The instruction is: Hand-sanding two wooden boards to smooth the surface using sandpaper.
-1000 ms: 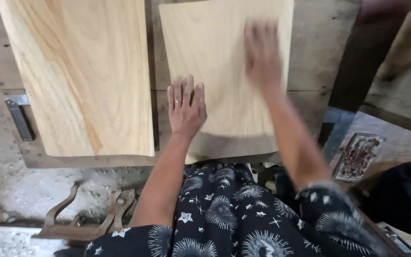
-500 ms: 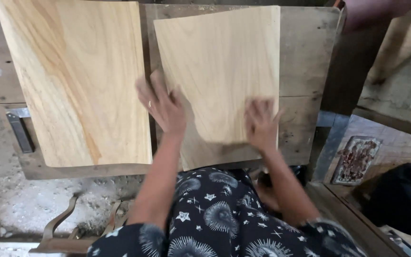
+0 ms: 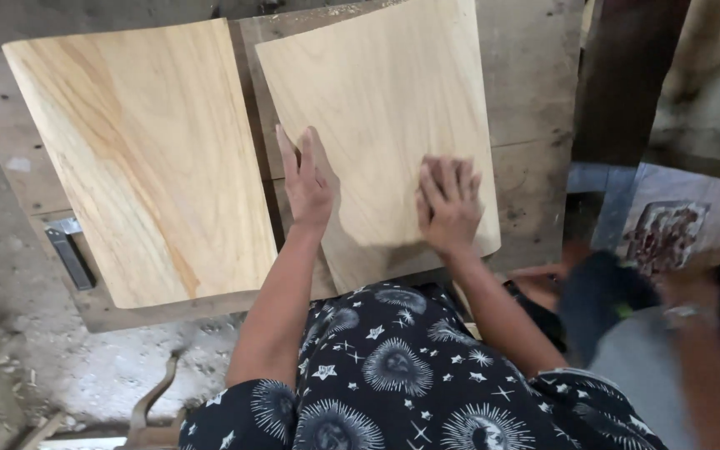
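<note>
Pressing flat on a pale wooden board (image 3: 385, 108), the left hand (image 3: 308, 185) lies with fingers stretched out and released near the board's left edge, while the right hand (image 3: 450, 204) rests on its lower right part, fingers bent loosely, grasping nothing. The board lies on the worn tabletop (image 3: 535, 125), just beside a second, grainier board (image 3: 143, 158) to its left.

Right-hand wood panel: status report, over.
Left hand flat on right panel, near its left edge. Right hand pressed on its lower part. Second panel alongside, untouched.
</note>
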